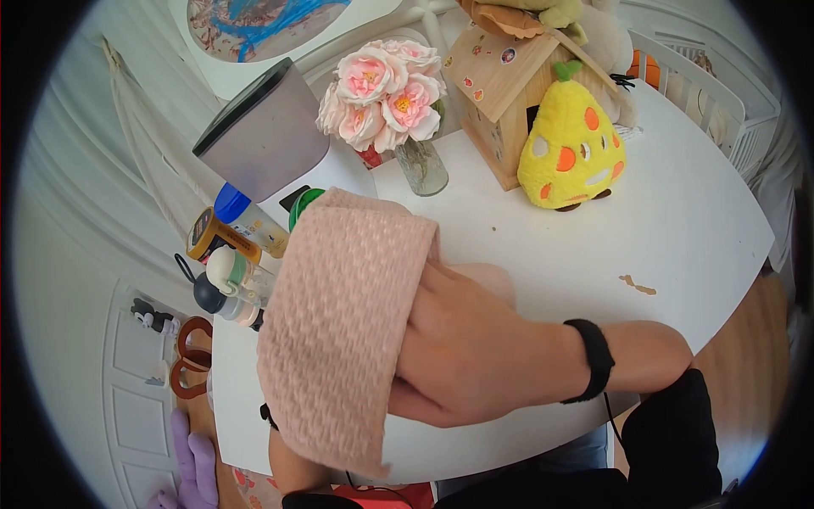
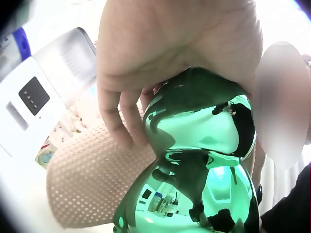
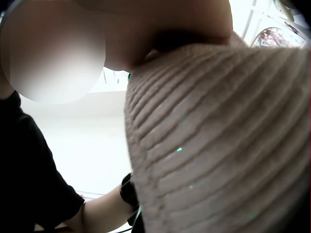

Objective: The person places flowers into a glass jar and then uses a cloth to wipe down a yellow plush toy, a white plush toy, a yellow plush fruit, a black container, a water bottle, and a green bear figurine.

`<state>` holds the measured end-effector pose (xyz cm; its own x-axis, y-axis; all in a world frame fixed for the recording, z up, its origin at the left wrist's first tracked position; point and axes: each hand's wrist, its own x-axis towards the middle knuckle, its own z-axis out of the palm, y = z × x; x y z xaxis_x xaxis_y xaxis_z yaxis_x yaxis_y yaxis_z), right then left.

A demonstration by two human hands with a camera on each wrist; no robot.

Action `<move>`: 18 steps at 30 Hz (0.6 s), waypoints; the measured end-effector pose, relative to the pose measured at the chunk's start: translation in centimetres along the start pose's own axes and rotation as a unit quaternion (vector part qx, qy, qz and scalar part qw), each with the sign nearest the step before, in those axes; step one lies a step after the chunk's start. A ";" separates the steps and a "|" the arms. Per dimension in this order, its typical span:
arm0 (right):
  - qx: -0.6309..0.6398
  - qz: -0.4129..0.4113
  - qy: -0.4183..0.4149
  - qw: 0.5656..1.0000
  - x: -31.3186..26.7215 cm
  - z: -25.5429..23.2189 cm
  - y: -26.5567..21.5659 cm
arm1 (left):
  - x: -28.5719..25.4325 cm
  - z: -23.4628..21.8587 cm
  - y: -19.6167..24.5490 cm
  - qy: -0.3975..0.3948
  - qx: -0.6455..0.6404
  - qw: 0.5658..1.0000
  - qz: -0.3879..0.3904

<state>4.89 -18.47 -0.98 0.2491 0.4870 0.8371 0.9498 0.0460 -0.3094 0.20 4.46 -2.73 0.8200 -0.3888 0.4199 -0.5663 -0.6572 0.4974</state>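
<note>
A pink waffle-weave cloth hangs from my right hand, whose fingers are tucked into its folds and grip it. In the left wrist view my left hand holds a shiny, mirror-like green object with two rounded bulges, the palm over its top and the fingers down one side. The cloth lies against or close behind this green object. From the head view, the cloth hides my left hand and most of the green object; only a green rim shows past the cloth's top edge. In the right wrist view the cloth fills much of the picture.
On the white table, a grey-lidded container and several bottles stand at the left. A glass vase of pink roses, a wooden house and a yellow plush pear stand at the back.
</note>
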 end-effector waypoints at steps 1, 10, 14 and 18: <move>0.000 -0.001 -0.001 1.000 0.0 0.1 -0.1 | -0.2 0.0 0.0 0.000 0.012 1.000 0.002; 0.133 0.088 0.064 0.985 0.1 -0.1 1.9 | 1.2 -0.3 5.6 0.048 -0.297 0.916 -0.267; 0.379 0.379 0.050 0.843 0.1 0.1 3.7 | 0.3 -1.4 3.3 0.016 -0.457 0.855 -0.246; 0.354 0.394 0.055 0.846 0.1 0.2 4.6 | 0.8 -1.4 3.3 -0.003 -0.397 0.884 -0.248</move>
<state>9.24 -17.99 -2.39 0.8055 0.5277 0.2697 0.1386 0.2748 -0.9515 -1.12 2.90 0.32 0.9828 -0.1848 -0.0020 -0.0145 -0.0879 0.9960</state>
